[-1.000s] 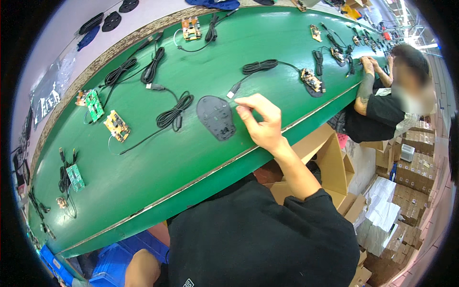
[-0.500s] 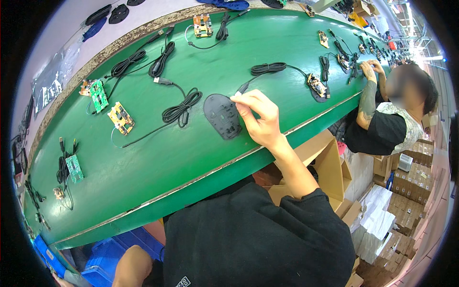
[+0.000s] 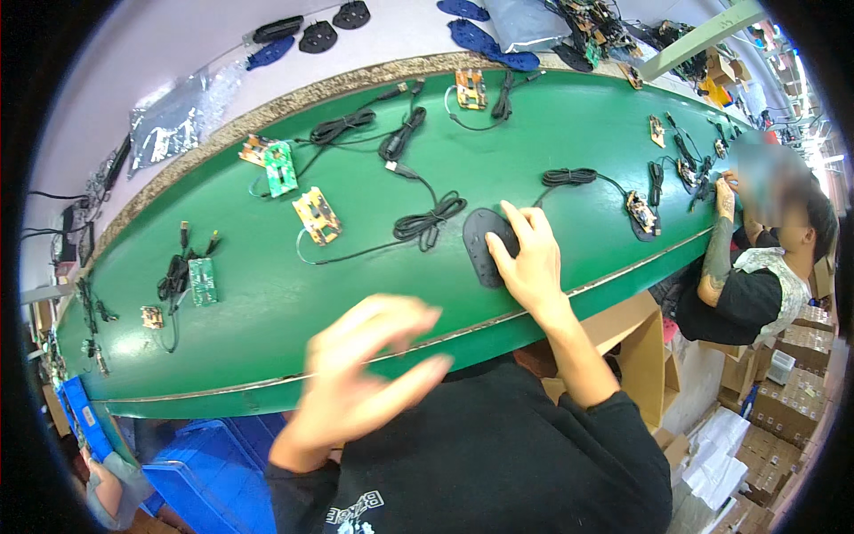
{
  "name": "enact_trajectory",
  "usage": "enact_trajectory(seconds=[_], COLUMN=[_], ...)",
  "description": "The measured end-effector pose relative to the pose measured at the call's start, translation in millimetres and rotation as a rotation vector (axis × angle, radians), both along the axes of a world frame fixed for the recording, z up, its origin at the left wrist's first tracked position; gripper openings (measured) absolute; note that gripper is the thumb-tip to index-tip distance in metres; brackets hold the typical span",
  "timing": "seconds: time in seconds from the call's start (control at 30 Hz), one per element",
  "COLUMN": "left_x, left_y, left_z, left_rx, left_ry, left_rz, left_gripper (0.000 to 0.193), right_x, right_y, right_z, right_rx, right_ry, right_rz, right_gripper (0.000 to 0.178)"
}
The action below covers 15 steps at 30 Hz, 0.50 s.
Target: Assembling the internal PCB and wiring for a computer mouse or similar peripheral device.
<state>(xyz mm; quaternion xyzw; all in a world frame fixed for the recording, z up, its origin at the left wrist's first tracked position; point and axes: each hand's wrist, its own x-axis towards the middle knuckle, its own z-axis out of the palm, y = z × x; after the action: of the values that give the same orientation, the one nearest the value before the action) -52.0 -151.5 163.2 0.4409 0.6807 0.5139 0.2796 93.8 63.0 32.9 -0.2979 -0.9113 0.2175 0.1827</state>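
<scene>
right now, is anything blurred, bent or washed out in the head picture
Head view: the left hand is smeared with blur, while the right hand and black plate look sharper; head view: the green table has edges that curve with the fisheye, and the picture's corners go black; head view: the far-right background is bright and washed out.

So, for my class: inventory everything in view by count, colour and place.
Bench: one, green, middle
Plate: one, black, mid-bench
Boards: several, green or orange, on bench
Cables: several, black, on bench
Flat parts: several, blue or black, ledge
Bags: several, clear or greyish, ledge
Bins: at least one, blue, below bench
Cartons: many, brown, right
Co-worker: at least one, black-sleeved, right
Shirt: one, black, bottom
Left hand: one, bare, over bench's near edge
Right hand: one, bare, over plate
</scene>
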Motion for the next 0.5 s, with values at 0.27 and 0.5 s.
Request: enact_trajectory(seconds=[0.27,0.5], left_x=[39.5,-52.2], left_y=[74.8,60.1], left_z=[-139.0,-131.6], left_rx=[-0.152,0.020], left_ry=[0.660,0.551], left_rz=[0.051,-0.351], left_gripper=[0.077,0.070], right_x=[14.9,13.7], right_y=[-16.2,9.4], right_z=[0.5,-6.8], right_rx=[-0.360,-0.320], right_ry=[0.427,0.263], right_rz=[-0.078,0.066], right_gripper=[0.024,0.023])
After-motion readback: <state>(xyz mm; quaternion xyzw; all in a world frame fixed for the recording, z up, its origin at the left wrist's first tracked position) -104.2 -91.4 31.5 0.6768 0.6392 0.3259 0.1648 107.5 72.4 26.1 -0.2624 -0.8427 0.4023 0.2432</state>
